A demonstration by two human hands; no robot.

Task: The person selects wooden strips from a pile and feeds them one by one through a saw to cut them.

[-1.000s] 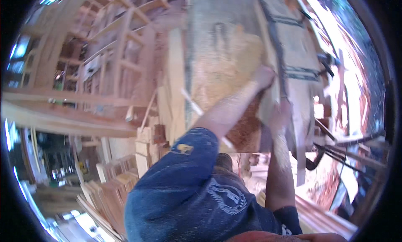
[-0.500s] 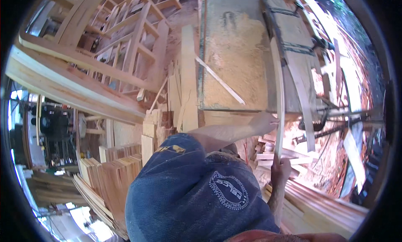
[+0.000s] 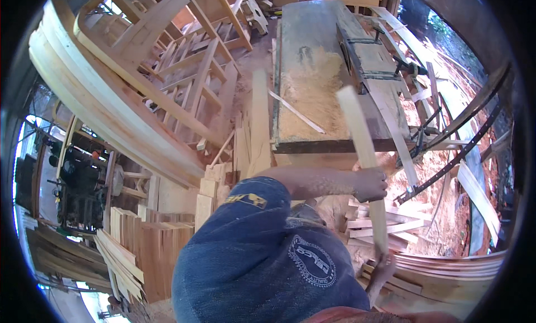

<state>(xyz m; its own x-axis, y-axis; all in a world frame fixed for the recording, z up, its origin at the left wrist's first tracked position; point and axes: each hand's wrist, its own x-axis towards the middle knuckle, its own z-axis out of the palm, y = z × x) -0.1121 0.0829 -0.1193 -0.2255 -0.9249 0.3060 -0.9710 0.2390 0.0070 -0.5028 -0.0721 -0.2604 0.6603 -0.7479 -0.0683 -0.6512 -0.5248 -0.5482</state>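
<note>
A long, pale wooden plank (image 3: 365, 150) is in both my hands, slanting toward me with its far end over the near right part of a sawdust-covered machine table (image 3: 298, 29). My left hand (image 3: 369, 184) is closed across the plank's middle, just off the table's near edge. Lower down, my right hand (image 3: 382, 267) is closed round the near end; its fingers show only in part. On the table lies a thin wooden strip (image 3: 296, 112), apart from both hands. A dark upright guide (image 3: 347, 52) runs along the table to the right of the sawdust.
Several wooden offcuts (image 3: 385, 225) are piled below the table's near right corner. Wooden frames (image 3: 195, 88) and curved boards (image 3: 95, 88) stand at the left. Stacked boards (image 3: 162, 250) rise behind my left side, with more long boards (image 3: 452, 267) at the lower right.
The plank has come back toward me, away from the guide, and now slants. My left hand has gone from beside it to gripping across it; my right hand has moved lower.
</note>
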